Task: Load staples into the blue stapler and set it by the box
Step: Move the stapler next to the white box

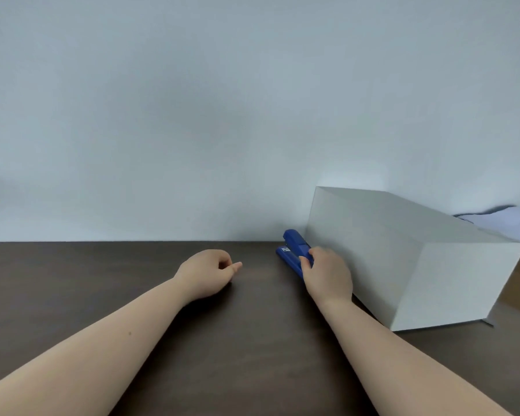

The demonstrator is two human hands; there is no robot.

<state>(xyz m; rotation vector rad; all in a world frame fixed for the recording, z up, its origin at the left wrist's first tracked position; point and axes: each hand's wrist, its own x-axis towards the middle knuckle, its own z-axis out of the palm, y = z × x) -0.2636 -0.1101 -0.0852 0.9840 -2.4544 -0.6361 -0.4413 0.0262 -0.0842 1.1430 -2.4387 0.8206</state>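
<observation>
Big white box [403, 265] sits on the dark surface [132, 295] at right, closed as far as I can see; nothing of its contents shows, so can't say what's inside; a pale cloth [505, 219] lies behind it. Right hand [327, 274] is down on the blue stapler [294, 249], fingers [305, 262] wrapped over its rear half; stapler lies flat on the surface, just beside the box's near-left wall, nose pointing away, top arm looks shut. Left hand [206, 273] rests well apart to the left, loosely curled, thumb & forefinger tip pinched together; can't tell if it holds anything. Looks like the set-down step, prob. near the end; no loose staples in view, so loading can't be confirmed. To do it well: keep the stapler parallel to the box wall; let it settle flat; ease the fingers off w/o nudging it.
</observation>
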